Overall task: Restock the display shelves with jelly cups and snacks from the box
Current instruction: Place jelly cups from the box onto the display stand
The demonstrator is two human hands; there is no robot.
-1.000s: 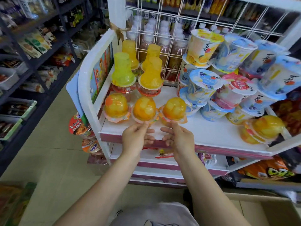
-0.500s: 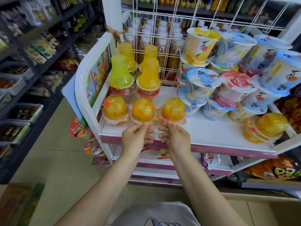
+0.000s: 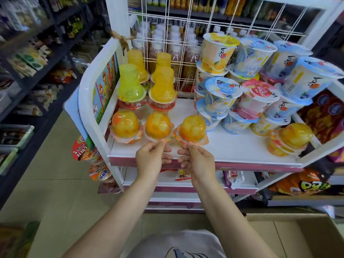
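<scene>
Standing at far left of the white shelf (image 3: pixel 232 148), front row: left orange jelly cup (image 3: pixel 125 127), inverted, dome up, untouched. Behind it, a yellow-green tall cup (image 3: pixel 130 84) and an orange tall cup (image 3: pixel 162 88), each stacked on a red-lidded cup.

Left hand (image 3: pixel 149 161): thumb and forefinger pinch the front rim of the middle jelly cup (image 3: pixel 158 127); remaining fingers curled. Cup rests on the shelf.

Right hand (image 3: pixel 197 161): pinches the front rim of the right jelly cup (image 3: pixel 192 130) the same way; cup sits on the shelf, its rim touching the middle cup's.

Further right: a pile of blue, pink and yellow lidded tubs (image 3: pixel 260 86), tilted. Two more orange cups (image 3: pixel 288 138) lie stacked at the shelf's right end. Cardboard box (image 3: pixel 297 235) on the floor, lower right.
</scene>
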